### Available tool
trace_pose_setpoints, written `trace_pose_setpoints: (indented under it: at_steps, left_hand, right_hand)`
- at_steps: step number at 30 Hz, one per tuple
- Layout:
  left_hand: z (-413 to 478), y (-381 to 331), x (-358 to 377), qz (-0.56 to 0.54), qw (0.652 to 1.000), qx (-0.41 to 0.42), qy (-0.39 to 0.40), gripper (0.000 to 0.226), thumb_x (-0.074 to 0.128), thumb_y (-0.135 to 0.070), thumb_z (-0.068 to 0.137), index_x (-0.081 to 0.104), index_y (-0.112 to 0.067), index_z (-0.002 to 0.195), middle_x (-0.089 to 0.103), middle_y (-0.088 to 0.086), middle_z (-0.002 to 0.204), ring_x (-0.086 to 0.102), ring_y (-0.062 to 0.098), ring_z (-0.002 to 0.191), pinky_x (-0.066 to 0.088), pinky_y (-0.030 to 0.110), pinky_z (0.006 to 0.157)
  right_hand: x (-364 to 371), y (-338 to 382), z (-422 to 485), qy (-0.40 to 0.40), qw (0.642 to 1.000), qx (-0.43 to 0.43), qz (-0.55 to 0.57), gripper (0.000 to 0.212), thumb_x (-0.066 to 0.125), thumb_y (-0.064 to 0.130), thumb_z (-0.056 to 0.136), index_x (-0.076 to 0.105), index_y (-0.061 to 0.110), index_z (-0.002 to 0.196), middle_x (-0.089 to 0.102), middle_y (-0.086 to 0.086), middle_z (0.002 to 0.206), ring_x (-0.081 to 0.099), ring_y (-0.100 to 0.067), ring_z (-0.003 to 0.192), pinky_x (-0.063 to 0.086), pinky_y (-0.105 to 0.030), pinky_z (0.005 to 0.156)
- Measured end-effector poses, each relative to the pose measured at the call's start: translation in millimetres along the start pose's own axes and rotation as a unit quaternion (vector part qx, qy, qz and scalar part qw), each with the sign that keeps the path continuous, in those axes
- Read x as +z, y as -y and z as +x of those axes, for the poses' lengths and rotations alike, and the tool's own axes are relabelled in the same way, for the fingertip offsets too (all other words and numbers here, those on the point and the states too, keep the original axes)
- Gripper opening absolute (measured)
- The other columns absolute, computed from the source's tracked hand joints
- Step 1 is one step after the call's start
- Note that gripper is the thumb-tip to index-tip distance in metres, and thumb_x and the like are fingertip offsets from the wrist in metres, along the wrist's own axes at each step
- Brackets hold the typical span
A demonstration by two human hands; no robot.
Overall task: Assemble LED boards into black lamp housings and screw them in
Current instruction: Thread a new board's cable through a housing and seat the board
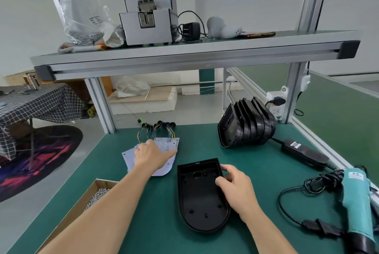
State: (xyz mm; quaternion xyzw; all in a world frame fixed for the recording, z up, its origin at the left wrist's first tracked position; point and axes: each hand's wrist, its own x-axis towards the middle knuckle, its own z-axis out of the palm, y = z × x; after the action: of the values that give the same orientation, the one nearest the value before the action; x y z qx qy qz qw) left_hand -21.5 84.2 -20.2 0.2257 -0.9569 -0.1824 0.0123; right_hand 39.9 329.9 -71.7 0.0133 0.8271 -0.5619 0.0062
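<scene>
At the near left edge of the desk [143,212] sits an open box of screws [90,198], close under the left forearm. A nudge from that arm could shift or spill it. The left hand [152,156] lies on the fanned pile of LED boards [167,146], its fingers fairly straight and pressing on the top one, nothing pinched. The boards overlap and their coloured wires [158,130] bunch together at the far end, so lifting one may drag a neighbour or snag a lead. Just right of the pile the open black housing [202,196] lies hollow side up. The right hand [235,188] steadies it, thumb inside and fingers curled over the right wall. If that hold slackens, the shell may slide as a board is seated. Far right, the screwdriver [359,198] lies beside its coiled cable — awkward to pick up cleanly.
</scene>
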Motion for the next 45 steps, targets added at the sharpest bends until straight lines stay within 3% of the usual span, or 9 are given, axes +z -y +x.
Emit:
trace_pose_setpoints:
  at_steps: [12, 18, 23, 25, 28, 35, 38, 41, 45]
  left_hand:
    - [20.2, -6.3, 2.8, 0.144, 0.985, -0.032, 0.086, 0.124, 0.072, -0.077, 0.064, 0.016, -0.012, 0.154, 0.042, 0.018, 0.148, 0.037, 0.037, 0.137, 0.040, 0.046, 0.106]
    - [14.5, 8.2, -23.1, 0.010, 0.992, -0.017, 0.127, 0.011, 0.051, -0.009, 0.081, 0.040, -0.012, 0.080, 0.042, 0.005, 0.083, 0.037, 0.020, 0.073, 0.031, 0.029, 0.065]
    - [8.8, 11.2, -23.6, 0.043, 0.988, 0.065, 0.135, 0.032, 0.027, 0.005, 0.095, 0.037, -0.013, 0.071, 0.033, 0.004, 0.075, 0.026, 0.015, 0.064, 0.021, 0.027, 0.057]
    - [11.8, 20.7, -22.5, 0.000, 0.987, 0.093, 0.128, 0.039, 0.025, 0.003, 0.095, 0.055, -0.004, 0.118, 0.053, 0.013, 0.108, 0.046, 0.019, 0.083, 0.034, 0.028, 0.072]
    - [-3.5, 27.1, -27.1, -0.087, 0.982, 0.117, 0.121, 0.074, 0.025, 0.002, 0.092, 0.015, -0.026, 0.160, 0.030, 0.005, 0.161, 0.054, 0.017, 0.081, 0.041, 0.028, 0.068]
    - [-93.8, 18.4, -38.2, -0.340, 0.915, 0.122, 0.181, 0.091, 0.041, -0.001, 0.072, 0.040, -0.062, 0.139, 0.063, -0.015, 0.073, 0.050, 0.014, 0.060, 0.038, 0.023, 0.051]
    - [-127.1, 16.4, -34.9, -0.422, 0.871, 0.141, 0.207, 0.093, 0.045, -0.009, 0.066, 0.036, -0.067, 0.138, 0.071, -0.015, 0.118, 0.058, 0.014, 0.114, 0.049, 0.026, 0.076]
    - [-145.9, 19.5, -32.5, -0.429, 0.862, 0.167, 0.212, 0.094, 0.043, -0.012, 0.060, 0.033, -0.080, 0.126, 0.069, -0.033, 0.093, 0.042, -0.004, 0.053, 0.037, 0.010, 0.052]
    - [-169.3, 19.1, -32.3, -0.385, 0.873, 0.205, 0.219, 0.099, 0.045, -0.007, 0.067, 0.024, -0.080, 0.131, 0.051, -0.035, 0.133, 0.058, 0.014, 0.074, 0.043, 0.017, 0.063]
  right_hand:
    - [0.2, -0.1, -0.1, 0.017, 1.000, 0.012, 0.012, 0.042, 0.062, 0.021, 0.081, 0.065, 0.031, 0.122, 0.073, -0.004, 0.084, 0.069, -0.024, 0.085, 0.057, -0.048, 0.083]
    - [-0.4, 2.6, -1.7, 0.014, 1.000, 0.013, 0.011, 0.040, 0.063, 0.015, 0.084, 0.065, 0.029, 0.121, 0.073, -0.005, 0.083, 0.069, -0.025, 0.085, 0.057, -0.048, 0.083]
    - [-1.4, 2.4, -2.9, 0.016, 1.000, 0.015, 0.012, 0.039, 0.063, 0.016, 0.084, 0.066, 0.030, 0.120, 0.073, -0.003, 0.082, 0.069, -0.023, 0.084, 0.057, -0.047, 0.083]
    - [-1.5, 2.8, -2.9, 0.014, 1.000, 0.016, 0.016, 0.038, 0.063, 0.018, 0.083, 0.066, 0.031, 0.119, 0.072, -0.003, 0.080, 0.068, -0.023, 0.083, 0.057, -0.047, 0.083]
    - [-0.8, 2.8, -2.2, 0.015, 1.000, 0.018, 0.021, 0.038, 0.063, 0.021, 0.082, 0.066, 0.032, 0.119, 0.071, -0.002, 0.081, 0.068, -0.021, 0.083, 0.058, -0.045, 0.081]
    - [-3.7, 5.1, -5.6, 0.000, 0.999, 0.013, 0.031, 0.042, 0.064, 0.018, 0.083, 0.066, 0.029, 0.123, 0.071, -0.004, 0.085, 0.068, -0.024, 0.085, 0.058, -0.045, 0.083]
    - [-7.4, 7.9, -12.4, -0.008, 0.999, 0.015, 0.029, 0.041, 0.064, 0.016, 0.085, 0.065, 0.029, 0.124, 0.071, -0.008, 0.087, 0.068, -0.025, 0.086, 0.057, -0.043, 0.081]
    - [-10.6, 12.1, -23.8, 0.003, 1.000, 0.018, -0.003, 0.035, 0.064, 0.020, 0.086, 0.063, 0.031, 0.119, 0.071, -0.002, 0.088, 0.067, -0.018, 0.086, 0.056, -0.038, 0.080]
    - [-11.4, 10.5, -46.2, 0.002, 0.999, 0.026, -0.026, 0.026, 0.063, 0.024, 0.086, 0.063, 0.035, 0.109, 0.069, 0.004, 0.089, 0.065, -0.012, 0.084, 0.053, -0.029, 0.071]
